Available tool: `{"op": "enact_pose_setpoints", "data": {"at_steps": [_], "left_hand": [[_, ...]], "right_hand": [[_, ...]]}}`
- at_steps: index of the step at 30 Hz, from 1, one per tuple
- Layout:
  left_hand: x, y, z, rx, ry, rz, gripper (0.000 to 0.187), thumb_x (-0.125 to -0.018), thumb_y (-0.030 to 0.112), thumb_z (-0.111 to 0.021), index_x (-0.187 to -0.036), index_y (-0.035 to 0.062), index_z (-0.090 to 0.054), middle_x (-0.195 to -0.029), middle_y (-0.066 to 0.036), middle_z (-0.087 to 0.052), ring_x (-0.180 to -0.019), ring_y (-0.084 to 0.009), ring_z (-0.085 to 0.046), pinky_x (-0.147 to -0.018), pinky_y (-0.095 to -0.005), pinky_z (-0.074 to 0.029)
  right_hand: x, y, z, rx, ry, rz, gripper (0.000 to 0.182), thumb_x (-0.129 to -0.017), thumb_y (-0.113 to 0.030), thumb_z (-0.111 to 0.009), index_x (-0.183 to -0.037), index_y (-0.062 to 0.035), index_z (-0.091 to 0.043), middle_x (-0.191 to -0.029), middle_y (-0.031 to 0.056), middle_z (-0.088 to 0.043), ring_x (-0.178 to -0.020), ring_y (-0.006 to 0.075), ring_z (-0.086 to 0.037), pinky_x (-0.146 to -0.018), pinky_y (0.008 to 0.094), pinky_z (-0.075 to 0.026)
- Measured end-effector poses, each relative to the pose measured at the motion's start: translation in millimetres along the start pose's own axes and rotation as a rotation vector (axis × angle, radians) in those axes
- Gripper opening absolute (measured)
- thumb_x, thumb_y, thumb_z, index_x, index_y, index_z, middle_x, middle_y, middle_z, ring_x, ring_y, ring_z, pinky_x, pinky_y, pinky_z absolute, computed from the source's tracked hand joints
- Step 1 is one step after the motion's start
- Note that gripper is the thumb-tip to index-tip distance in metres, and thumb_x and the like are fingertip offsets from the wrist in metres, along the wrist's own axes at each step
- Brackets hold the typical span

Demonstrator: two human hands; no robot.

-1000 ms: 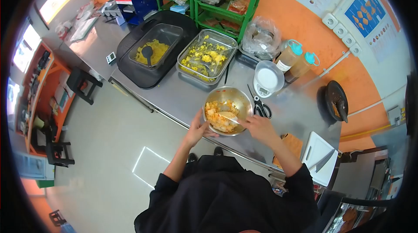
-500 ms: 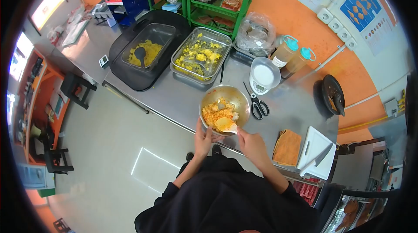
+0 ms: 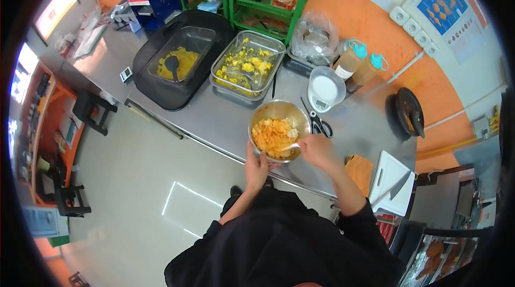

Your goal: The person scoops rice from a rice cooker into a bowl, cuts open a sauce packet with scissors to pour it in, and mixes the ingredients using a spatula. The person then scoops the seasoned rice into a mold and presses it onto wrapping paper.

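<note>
Orange walls are backing a steel counter (image 3: 225,120). Near its front edge a metal bowl (image 3: 279,111) of orange food (image 3: 272,135) is sitting. The left hand (image 3: 256,166) is gripping the bowl's near rim. The right hand (image 3: 317,150) is closing around a pale spoon (image 3: 289,147) dipping into the food. Scissors (image 3: 320,124) are lying just beside the bowl, a scale (image 3: 323,92) behind them.
</note>
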State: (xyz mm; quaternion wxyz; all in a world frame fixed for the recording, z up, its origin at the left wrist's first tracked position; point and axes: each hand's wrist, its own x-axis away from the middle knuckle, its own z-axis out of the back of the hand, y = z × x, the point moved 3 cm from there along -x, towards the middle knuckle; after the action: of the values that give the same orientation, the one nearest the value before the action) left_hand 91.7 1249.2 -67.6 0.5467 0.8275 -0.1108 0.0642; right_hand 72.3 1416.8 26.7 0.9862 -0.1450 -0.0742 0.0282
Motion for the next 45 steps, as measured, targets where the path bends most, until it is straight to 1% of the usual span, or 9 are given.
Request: {"op": "enact_pose_setpoints", "data": {"at_steps": [3,11,19,24,27,33,41,43,45], "left_hand": [[-4,-12,5,-0.068,-0.009,-0.014,0.061,-0.098,0.003,-0.032,-0.145,0.0091,0.006,-0.096,-0.026,-0.061,-0.072,-0.0306,-0.068,-0.066,-0.0339,-0.061],[-8,-9,3,0.025,-0.027,0.024,0.06,-0.097,0.003,-0.031,-0.144,0.0096,0.006,-0.098,-0.027,-0.06,-0.076,-0.0329,-0.068,-0.068,-0.0358,-0.061],[-4,-1,8,-0.005,-0.055,0.095,0.062,-0.097,0.002,-0.031,-0.145,0.0104,0.008,-0.102,-0.028,-0.058,-0.079,-0.0338,-0.068,-0.068,-0.0375,-0.061],[-23,19,38,-0.149,-0.163,0.213,0.059,-0.097,0.008,-0.04,-0.145,0.0068,-0.005,-0.077,-0.02,-0.063,-0.069,-0.029,-0.069,-0.061,-0.0353,-0.06],[-47,30,60,-0.401,-0.22,0.152,0.056,-0.096,0.012,-0.045,-0.145,0.0067,-0.018,-0.065,-0.014,-0.062,-0.055,-0.0207,-0.066,-0.051,-0.0297,-0.056],[-103,49,60,-0.686,-0.488,0.001,0.047,-0.096,0.015,-0.043,-0.142,0.013,-0.034,-0.068,-0.006,-0.06,-0.049,-0.0119,-0.054,-0.048,-0.026,-0.047],[-141,73,29,-0.792,-0.688,0.016,0.043,-0.099,0.021,-0.043,-0.141,0.0126,-0.039,-0.064,-0.001,-0.056,-0.051,-0.0076,-0.05,-0.048,-0.0223,-0.044],[-143,65,36,-0.833,-0.68,0.035,0.041,-0.099,0.021,-0.044,-0.139,0.012,-0.042,-0.063,0.0,-0.055,-0.05,-0.0075,-0.049,-0.048,-0.0223,-0.043],[-142,61,44,-0.731,-0.622,0.065,0.04,-0.099,0.021,-0.044,-0.137,0.0092,-0.044,-0.061,0.0,-0.054,-0.048,-0.007,-0.048,-0.047,-0.0222,-0.043]], "right_hand": [[14,-6,21,0.099,-0.135,-0.034,0.024,-0.086,-0.024,-0.053,-0.078,-0.0064,-0.067,-0.075,0.018,-0.064,-0.069,0.0393,-0.062,-0.065,0.0495,-0.05],[8,-6,40,0.069,0.107,-0.099,0.022,-0.085,-0.028,-0.058,-0.08,-0.0098,-0.069,-0.077,0.0153,-0.066,-0.072,0.0368,-0.062,-0.066,0.0477,-0.05],[-1,-9,-3,0.072,0.02,-0.072,0.021,-0.084,-0.029,-0.059,-0.09,-0.0125,-0.071,-0.079,0.0141,-0.066,-0.073,0.036,-0.063,-0.067,0.0462,-0.05],[18,3,38,0.006,-0.009,0.083,0.023,-0.084,-0.028,-0.059,-0.099,-0.0138,-0.07,-0.08,0.013,-0.067,-0.075,0.0348,-0.063,-0.067,0.0462,-0.049],[19,7,55,-0.007,0.142,0.142,0.02,-0.083,-0.026,-0.061,-0.089,-0.0085,-0.068,-0.073,0.0136,-0.065,-0.071,0.0335,-0.063,-0.065,0.0449,-0.05],[-62,51,18,0.173,-0.023,0.116,0.023,-0.083,-0.029,-0.063,-0.104,-0.023,-0.07,-0.08,0.0117,-0.068,-0.075,0.0307,-0.064,-0.068,0.0408,-0.05],[-149,78,1,-0.484,-0.63,0.503,0.033,-0.081,-0.026,-0.067,-0.113,-0.0328,-0.066,-0.089,0.0045,-0.07,-0.077,0.0246,-0.064,-0.07,0.0329,-0.048],[-129,60,9,-0.051,-0.582,0.552,0.037,-0.081,-0.022,-0.066,-0.117,-0.0299,-0.064,-0.091,0.0056,-0.069,-0.081,0.0255,-0.063,-0.072,0.0329,-0.048],[-90,51,14,0.025,-0.538,0.599,0.034,-0.082,-0.02,-0.064,-0.114,-0.0284,-0.066,-0.086,0.004,-0.065,-0.08,0.0251,-0.061,-0.071,0.0351,-0.049]]}}
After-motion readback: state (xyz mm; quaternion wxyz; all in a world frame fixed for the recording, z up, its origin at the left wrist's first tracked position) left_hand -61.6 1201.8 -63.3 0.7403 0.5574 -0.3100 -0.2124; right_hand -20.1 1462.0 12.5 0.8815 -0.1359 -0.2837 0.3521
